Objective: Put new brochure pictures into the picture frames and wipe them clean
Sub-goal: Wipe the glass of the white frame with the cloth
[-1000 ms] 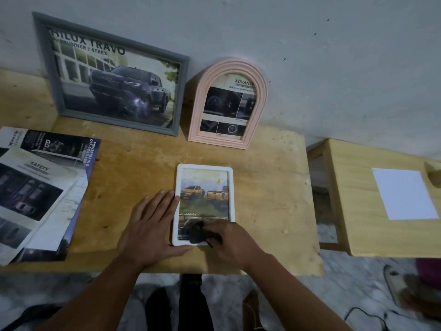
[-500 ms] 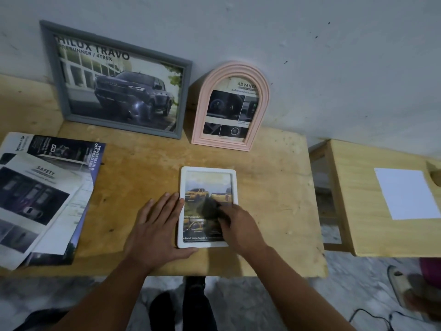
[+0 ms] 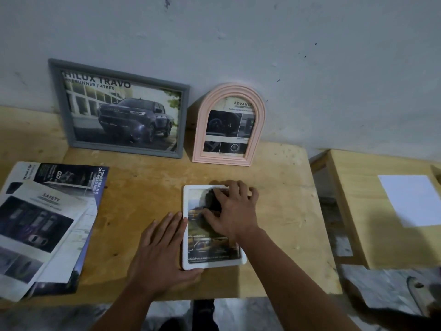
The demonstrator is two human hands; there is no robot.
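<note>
Wiping is the step in hand: the right hand (image 3: 232, 211) presses a dark cloth (image 3: 211, 199) onto the upper glass of the white frame (image 3: 186, 235), fingers curled over it, while the left hand (image 3: 162, 244) lies flat, steadying the frame's left edge. Next, I judge, the lower half needs wiping. Lying flat near the table's (image 3: 143, 194) front edge, the frame holds a truck brochure picture.

Dark cloth (image 3: 210, 199) mostly hidden under right hand (image 3: 232, 211), white frame's (image 3: 191, 265) upper right corner covered, brochures (image 3: 45, 225) cut off at left edge
</note>
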